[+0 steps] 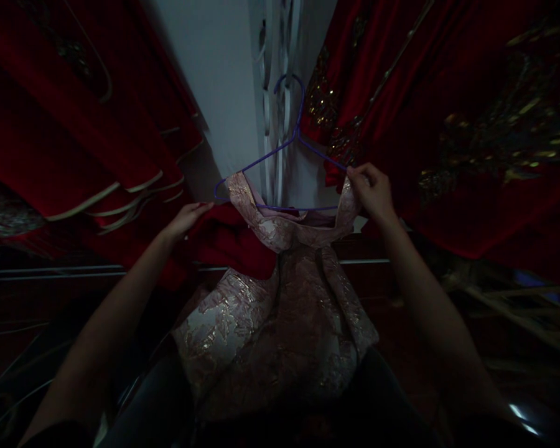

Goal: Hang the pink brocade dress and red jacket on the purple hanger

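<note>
A pale pink and gold brocade dress (303,311) hangs from a purple hanger (268,151), its straps over the hanger's two arms. The hanger's hook is at a white metal rack bar with several loops (287,112); whether it is hooked there I cannot tell. On the right, my right hand (372,190) pinches the dress strap at that end of the hanger. My left hand (189,219) has its fingers closed on a piece of dark red cloth (233,239), which stretches across to the dress's left side.
Red garments with pale trim (121,180) hang on the left. More red garments with gold sequins (476,143) hang close on the right. A pale wall (210,68) stands behind, and the light is dim.
</note>
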{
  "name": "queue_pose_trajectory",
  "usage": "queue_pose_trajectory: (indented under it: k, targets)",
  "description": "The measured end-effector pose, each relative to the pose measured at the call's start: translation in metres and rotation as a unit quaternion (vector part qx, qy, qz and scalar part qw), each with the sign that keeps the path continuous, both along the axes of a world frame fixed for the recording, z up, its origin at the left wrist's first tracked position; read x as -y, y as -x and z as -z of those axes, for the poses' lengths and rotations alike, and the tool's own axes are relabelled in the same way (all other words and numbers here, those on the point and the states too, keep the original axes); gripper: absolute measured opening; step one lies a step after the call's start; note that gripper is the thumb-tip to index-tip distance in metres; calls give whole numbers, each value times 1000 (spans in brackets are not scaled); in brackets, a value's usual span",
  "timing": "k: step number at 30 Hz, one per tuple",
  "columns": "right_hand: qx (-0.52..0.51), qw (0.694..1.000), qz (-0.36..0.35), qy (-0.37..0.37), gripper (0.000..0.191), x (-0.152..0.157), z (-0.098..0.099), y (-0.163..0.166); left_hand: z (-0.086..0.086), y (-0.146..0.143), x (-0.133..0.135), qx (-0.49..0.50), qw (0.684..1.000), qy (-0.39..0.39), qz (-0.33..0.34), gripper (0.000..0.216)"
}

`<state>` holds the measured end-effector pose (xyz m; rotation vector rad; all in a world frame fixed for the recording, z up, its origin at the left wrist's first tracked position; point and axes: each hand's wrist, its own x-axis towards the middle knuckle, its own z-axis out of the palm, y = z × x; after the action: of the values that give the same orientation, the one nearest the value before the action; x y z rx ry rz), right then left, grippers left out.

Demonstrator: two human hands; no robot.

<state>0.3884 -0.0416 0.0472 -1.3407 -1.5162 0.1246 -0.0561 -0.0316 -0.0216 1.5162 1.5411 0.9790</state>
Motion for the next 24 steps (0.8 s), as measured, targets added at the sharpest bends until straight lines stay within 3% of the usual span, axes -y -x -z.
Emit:
queue_pose_trajectory:
  k: [3, 5, 10, 13, 17, 20, 24]
  targets:
    - [2, 1000, 5, 3, 37, 3, -1, 0, -33, -10, -13, 110, 991, -39, -59, 29]
    - [6, 1000, 11, 0, 37, 9, -3, 1, -48, -22, -24, 110, 984, -77, -118, 21]
    - [30, 999, 30, 0, 41, 24, -7, 2, -56, -41, -52, 2, 968, -181, -172, 30]
    - [48, 998, 38, 16, 40, 22, -8, 2, -51, -38, -69, -100, 953, -227, -174, 35]
    - [56, 997, 28, 34, 39, 17, -8, 1, -54, -34, -78, -167, 948, -225, -152, 34]
    - [44, 998, 27, 28, 39, 22, -8, 5, -66, -42, -74, -171, 947, -239, -127, 33]
    - [32, 999, 5, 30, 40, 31, -7, 12, -88, -76, -63, -151, 936, -302, -95, 29]
